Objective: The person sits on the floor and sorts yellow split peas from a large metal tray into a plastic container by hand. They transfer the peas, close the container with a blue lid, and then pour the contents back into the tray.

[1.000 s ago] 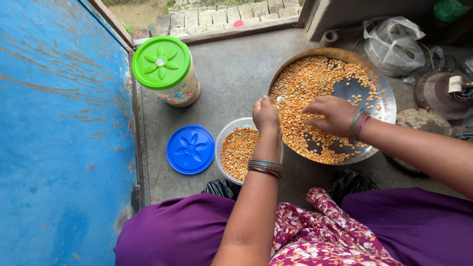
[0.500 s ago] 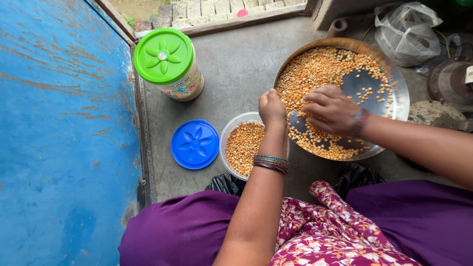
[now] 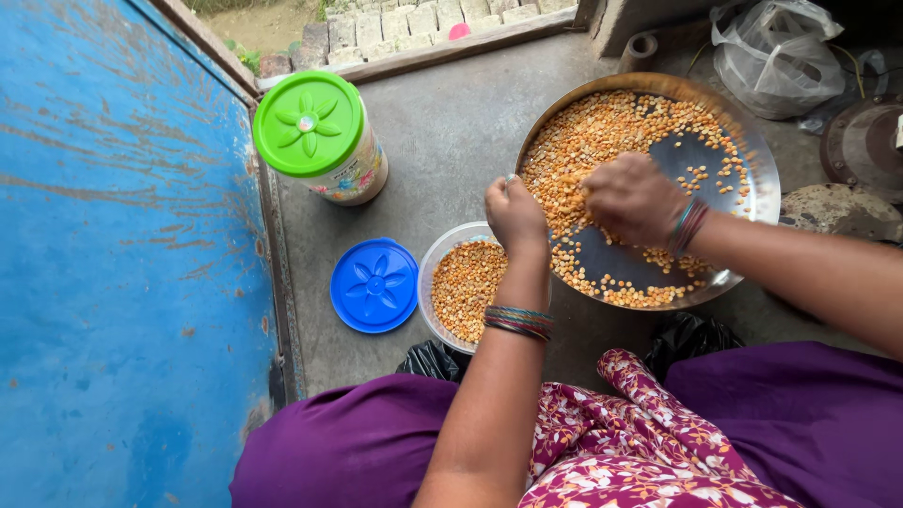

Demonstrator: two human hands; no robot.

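Head view, looking down at a person seated on a concrete floor [image 3: 442, 141]. The left hand [image 3: 515, 214] grips the near rim of a round metal tray [image 3: 762, 179], fingers curled over its edge. The right hand [image 3: 632, 198] rests knuckles-up on the split lentils [image 3: 602, 132] spread across the tray, fingers bent down into them; whether it encloses any cannot be told. A bare patch of metal lies around and beyond this hand, while most lentils are heaped toward the far left. Just beside the tray's near-left edge, partly under the left wrist, stands an open clear tub [image 3: 433, 273] half filled with the same lentils. Its blue lid [image 3: 374, 285] lies flat to the left; a jar with a green lid [image 3: 310, 122] stands farther back near the blue door [image 3: 122, 263]. A clear plastic bag [image 3: 776, 56] sits beyond the tray.

Risk, as a judgement: the tray's rim overhangs the tub only narrowly, so a broad sweep or a tilt of the held edge could scatter lentils onto the floor between them.
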